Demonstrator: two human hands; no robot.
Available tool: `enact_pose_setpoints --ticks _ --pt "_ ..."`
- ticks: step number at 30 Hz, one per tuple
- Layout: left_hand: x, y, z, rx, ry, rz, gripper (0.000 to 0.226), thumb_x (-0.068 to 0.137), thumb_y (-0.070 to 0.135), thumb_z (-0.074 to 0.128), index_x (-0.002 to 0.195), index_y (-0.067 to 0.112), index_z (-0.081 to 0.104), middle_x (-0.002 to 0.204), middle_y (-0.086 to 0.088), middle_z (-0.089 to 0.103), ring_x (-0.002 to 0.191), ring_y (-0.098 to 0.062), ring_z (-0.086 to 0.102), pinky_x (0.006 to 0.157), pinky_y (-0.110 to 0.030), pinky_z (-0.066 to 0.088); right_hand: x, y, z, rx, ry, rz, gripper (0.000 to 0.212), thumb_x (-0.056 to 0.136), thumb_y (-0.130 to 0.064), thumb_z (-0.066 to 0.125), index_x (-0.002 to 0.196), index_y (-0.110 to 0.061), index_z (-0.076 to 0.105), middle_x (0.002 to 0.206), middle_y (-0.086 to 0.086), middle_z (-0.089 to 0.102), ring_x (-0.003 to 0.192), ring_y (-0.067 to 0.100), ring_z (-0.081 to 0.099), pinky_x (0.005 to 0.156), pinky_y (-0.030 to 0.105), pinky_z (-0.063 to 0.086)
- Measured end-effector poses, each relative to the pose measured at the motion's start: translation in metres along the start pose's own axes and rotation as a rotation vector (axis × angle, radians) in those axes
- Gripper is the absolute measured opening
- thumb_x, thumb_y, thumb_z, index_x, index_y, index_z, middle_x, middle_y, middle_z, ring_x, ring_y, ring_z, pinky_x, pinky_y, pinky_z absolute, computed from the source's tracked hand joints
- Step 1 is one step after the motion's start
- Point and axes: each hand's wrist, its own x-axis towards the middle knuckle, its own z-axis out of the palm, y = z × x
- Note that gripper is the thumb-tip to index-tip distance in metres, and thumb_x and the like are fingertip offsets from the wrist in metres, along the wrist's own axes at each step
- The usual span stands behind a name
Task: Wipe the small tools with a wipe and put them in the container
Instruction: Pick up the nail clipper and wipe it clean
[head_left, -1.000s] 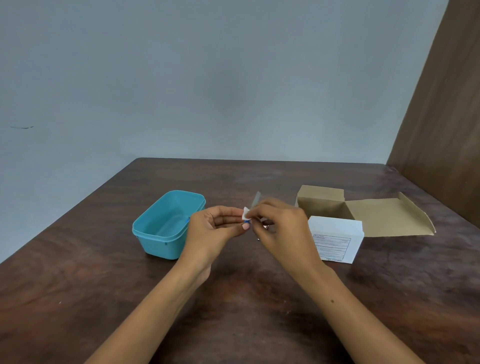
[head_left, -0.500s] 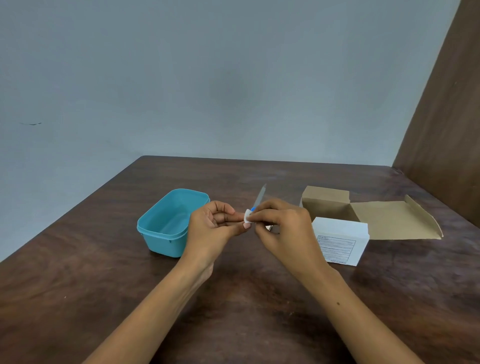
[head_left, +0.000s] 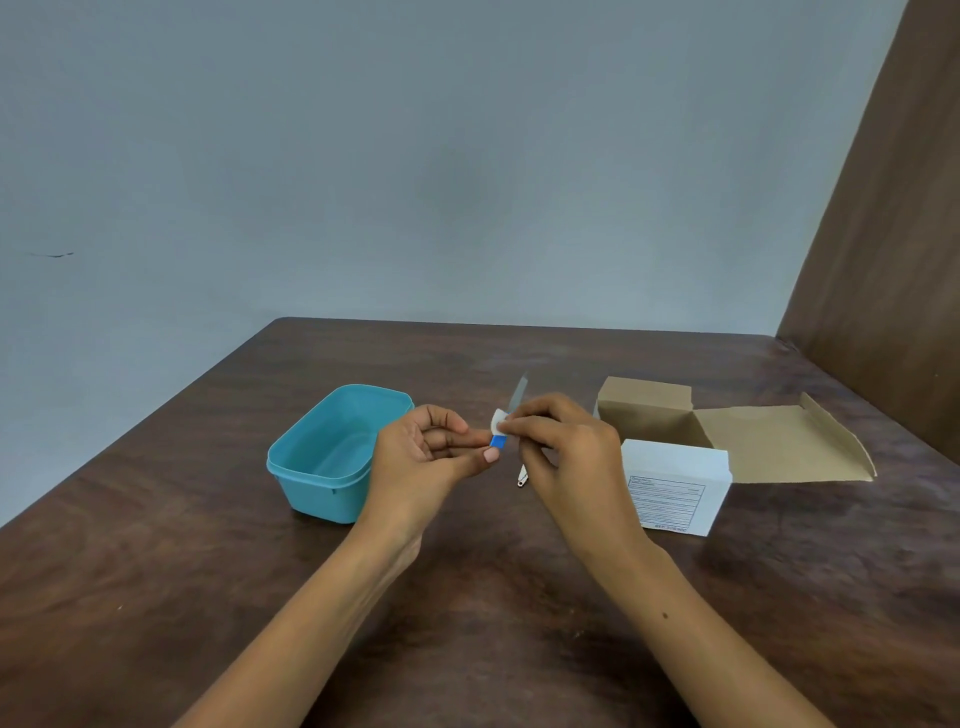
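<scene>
Above the dark wooden table (head_left: 467, 613), my left hand (head_left: 426, 457) pinches the blue handle of a thin nail file (head_left: 517, 394) whose grey blade points up and away. My right hand (head_left: 561, 447) pinches a small white wipe (head_left: 498, 420) folded round the file just above the blue handle. A teal plastic container (head_left: 322, 457) stands open, left of my left hand. A small metal tool (head_left: 522, 477) lies on the table beneath my right hand, mostly hidden by it.
A white box with a printed label (head_left: 675, 488) stands right of my hands. Behind it lies an opened brown cardboard box (head_left: 737, 436) with its flaps spread. A brown panel (head_left: 883, 260) rises at the right; a grey wall is behind.
The wipe has slid a little up the file, showing more of the blue handle. The view has shifted slightly; both hands stay together over the table.
</scene>
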Motion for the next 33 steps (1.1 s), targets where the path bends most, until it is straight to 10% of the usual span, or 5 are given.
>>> enact_pose_setpoints --ticks 10,33 --pt "0.0 0.003 -0.003 -0.111 0.023 -0.102 0.032 0.066 -0.011 0.074 0.091 0.004 0.062 0.074 -0.006 0.076 0.074 -0.014 0.073 0.067 -0.019 0.058 -0.002 -0.002 0.004 0.043 -0.07 -0.019 0.023 0.077 0.002 0.063 0.09 -0.012 0.075 0.089 0.001 0.069 0.074 0.01 0.062 0.067 0.007 0.043" --pt "-0.003 0.011 -0.001 -0.216 -0.078 -0.36 0.023 0.075 0.002 0.069 0.098 0.002 0.071 0.09 -0.012 0.076 0.078 -0.016 0.073 0.061 -0.02 0.057 0.005 -0.005 -0.02 0.045 -0.259 -0.175 0.008 0.069 -0.011 0.075 0.075 -0.015 0.073 0.078 -0.003 0.069 0.067 0.008 0.062 0.061 0.03 0.055"
